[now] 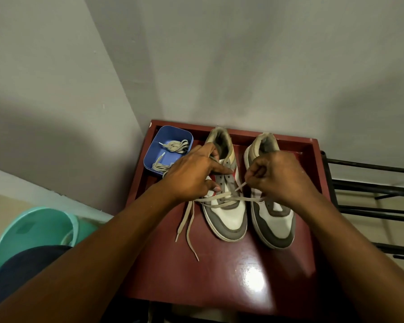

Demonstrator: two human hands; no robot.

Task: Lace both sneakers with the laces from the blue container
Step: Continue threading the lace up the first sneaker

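**A:** On the dark red surface (219,276), the grey-and-white leather sneaker (231,217) beside the blue plastic container (149,155) has its flat beige lace (205,199) through the lowest eyelets only.

**B:** Risk?

**A:** A hard tug could drag the loose end, trailing on the sneaker's container side, short. The right hand (278,176) pinches the lace tip; the left hand (191,176) grips the sneaker's eyelet flap.

- Surface (219,287): dark red and glossy, with a raised rim along its far and side edges. A bright glare patch sits towards its 6 o'clock edge.
- Bucket (37,229): teal plastic, on the floor at 8 o'clock from the surface, its near side covered by dark blue fabric (21,276).
- Rack (371,183): black metal bars, just beside the surface at 3 o'clock.
- Walls (219,54): plain grey, meeting in a corner at 11 o'clock.
- Floor (0,201): pale beige.
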